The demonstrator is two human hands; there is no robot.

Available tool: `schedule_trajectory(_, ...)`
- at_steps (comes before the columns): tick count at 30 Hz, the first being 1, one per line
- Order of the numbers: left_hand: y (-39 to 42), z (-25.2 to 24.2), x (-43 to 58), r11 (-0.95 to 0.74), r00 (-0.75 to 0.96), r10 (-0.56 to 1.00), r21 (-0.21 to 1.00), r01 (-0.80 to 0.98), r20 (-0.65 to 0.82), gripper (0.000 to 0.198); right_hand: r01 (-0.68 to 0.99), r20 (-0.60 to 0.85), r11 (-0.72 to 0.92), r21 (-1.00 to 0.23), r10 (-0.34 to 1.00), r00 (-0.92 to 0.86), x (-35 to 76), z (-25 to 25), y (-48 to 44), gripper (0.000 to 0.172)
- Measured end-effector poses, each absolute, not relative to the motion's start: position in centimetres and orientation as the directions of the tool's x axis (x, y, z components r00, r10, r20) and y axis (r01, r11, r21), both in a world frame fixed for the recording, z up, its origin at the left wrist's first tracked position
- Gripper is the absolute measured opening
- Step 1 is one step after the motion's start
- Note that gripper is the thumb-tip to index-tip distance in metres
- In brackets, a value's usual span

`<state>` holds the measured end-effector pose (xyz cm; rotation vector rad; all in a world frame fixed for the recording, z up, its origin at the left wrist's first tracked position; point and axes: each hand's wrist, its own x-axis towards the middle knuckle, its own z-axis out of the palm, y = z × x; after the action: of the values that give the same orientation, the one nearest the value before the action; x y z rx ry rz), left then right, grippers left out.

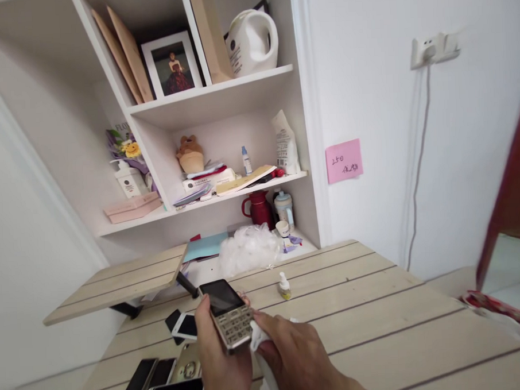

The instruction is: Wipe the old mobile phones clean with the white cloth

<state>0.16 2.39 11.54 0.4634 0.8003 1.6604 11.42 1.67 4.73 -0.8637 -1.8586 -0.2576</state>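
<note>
Now the keypad phone [228, 312] is up above the worktop [421, 337], clasped in the left hand [226, 366]; the right hand [298, 354] pinches a white tissue [258, 336] at its lower corner. Looks like wiping; another stroke would call for steady holding. Small bottle [285, 288] near the back edge, other phones [139, 377] towards the left.

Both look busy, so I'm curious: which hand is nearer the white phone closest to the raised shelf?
Left. The left hand, holding the keypad phone, is just right of the white phone in view. The right hand, with a white cloth or tissue, is farther right.
</note>
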Motion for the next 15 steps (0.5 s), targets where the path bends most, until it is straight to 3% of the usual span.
schedule_trajectory(5, 1.7, 12.8, -0.5, 0.079, 0.012, 0.995, 0.714, -0.696, -0.098, 0.031, 0.591, 0.756, 0.703, -0.397, 0.615, -0.224, 12.2, 5.3, 2.3, 0.022)
schedule_trajectory(8, 1.7, 13.4, -0.8, 0.103, 0.018, 0.992, 0.712, -0.694, -0.125, 0.030, 0.552, 0.717, 0.701, -0.452, 0.654, -0.243, 12.9, 6.1, 2.3, 0.022)
schedule_trajectory(12, 1.5, 14.1, -1.5, 0.134, -0.008, 0.983, 0.740, -0.659, -0.184, 0.030, 0.696, 0.574, 0.579, -0.424, 0.767, -0.288, 13.5, 7.2, 2.1, 0.021)
schedule_trajectory(15, 1.4, 14.4, -1.6, 0.153, -0.029, 0.975, 0.764, -0.626, -0.219, 0.034, 0.786, 0.359, 0.553, -0.276, 0.818, -0.450, 13.1, 7.2, 2.2, 0.017)
